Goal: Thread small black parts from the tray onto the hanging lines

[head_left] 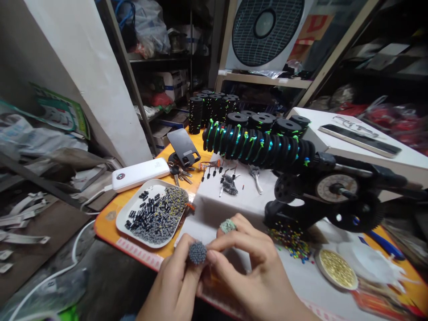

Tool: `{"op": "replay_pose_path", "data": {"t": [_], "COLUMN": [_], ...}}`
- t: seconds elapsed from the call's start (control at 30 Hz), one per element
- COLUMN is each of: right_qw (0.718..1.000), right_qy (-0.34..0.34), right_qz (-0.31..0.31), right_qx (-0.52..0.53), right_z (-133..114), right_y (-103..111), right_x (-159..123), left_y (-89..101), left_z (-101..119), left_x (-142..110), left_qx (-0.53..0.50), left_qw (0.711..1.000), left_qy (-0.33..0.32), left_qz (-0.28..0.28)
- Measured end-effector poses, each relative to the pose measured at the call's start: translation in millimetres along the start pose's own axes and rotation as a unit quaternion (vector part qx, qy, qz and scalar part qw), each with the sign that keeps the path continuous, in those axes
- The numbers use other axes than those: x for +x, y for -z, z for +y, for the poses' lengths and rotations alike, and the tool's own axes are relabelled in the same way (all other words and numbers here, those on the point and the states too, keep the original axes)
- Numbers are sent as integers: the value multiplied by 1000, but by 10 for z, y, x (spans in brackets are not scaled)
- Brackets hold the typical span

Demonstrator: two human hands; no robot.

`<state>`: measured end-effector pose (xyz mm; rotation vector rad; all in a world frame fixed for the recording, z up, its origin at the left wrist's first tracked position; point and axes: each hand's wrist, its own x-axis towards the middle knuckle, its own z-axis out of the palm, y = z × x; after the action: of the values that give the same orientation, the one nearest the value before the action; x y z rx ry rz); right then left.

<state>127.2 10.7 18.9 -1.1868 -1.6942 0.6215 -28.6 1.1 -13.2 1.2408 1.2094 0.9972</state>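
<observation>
My left hand [177, 276] is closed round a bundle of small grey-tipped pieces [197, 252], whose round tips face up as a packed dome. With thumb and forefinger, my right hand [252, 263] pinches at the right edge of that bundle; whatever lies between those fingertips is too small to make out. A pale green clump [228, 226] shows at the curled fingers of my right hand, seemingly held there. Left of my hands lies a white tray [122, 220] with many loose grey, black and yellowish small pieces [157, 218].
A black geared device [334, 187] carries a ribbed black roller [261, 142] with green threads. Behind stand black cylinders [214, 107]. Coloured beads [290, 240], a dish of gold pieces [337, 267], blue-handled pliers [388, 245], a power bank [140, 174], keys [180, 173] and a phone stand [183, 147] surround the workspace.
</observation>
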Motion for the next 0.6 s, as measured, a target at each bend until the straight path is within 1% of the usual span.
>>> {"op": "replay_pose_path", "data": {"t": [0.1, 0.17, 0.23, 0.33, 0.43, 0.5, 0.6], "right_qw": [1000, 999, 999, 999, 1000, 1000, 1000], "right_qy": [-6, -1, 6, 13, 17, 8, 7], "right_qz": [-12, -11, -6, 3, 8, 2, -14], "right_qx": [17, 42, 52, 32, 15, 16, 13], "right_z": [3, 21, 36, 37, 24, 19, 26], "right_y": [5, -2, -12, -21, -16, -5, 12], "right_x": [10, 18, 20, 6, -22, -38, -47], "left_y": [52, 66, 60, 24, -22, -51, -80], "left_z": [5, 3, -14, -47, -44, -19, 15], "left_x": [-9, -14, -24, -54, -84, -87, -64], "left_qx": [32, 41, 61, 82, 89, 58, -88], "left_qw": [999, 999, 998, 995, 994, 996, 994], "left_qy": [-5, -7, -18, -37, -25, -2, 30], "left_qz": [-23, -21, 0, 37, 56, 68, 55]}}
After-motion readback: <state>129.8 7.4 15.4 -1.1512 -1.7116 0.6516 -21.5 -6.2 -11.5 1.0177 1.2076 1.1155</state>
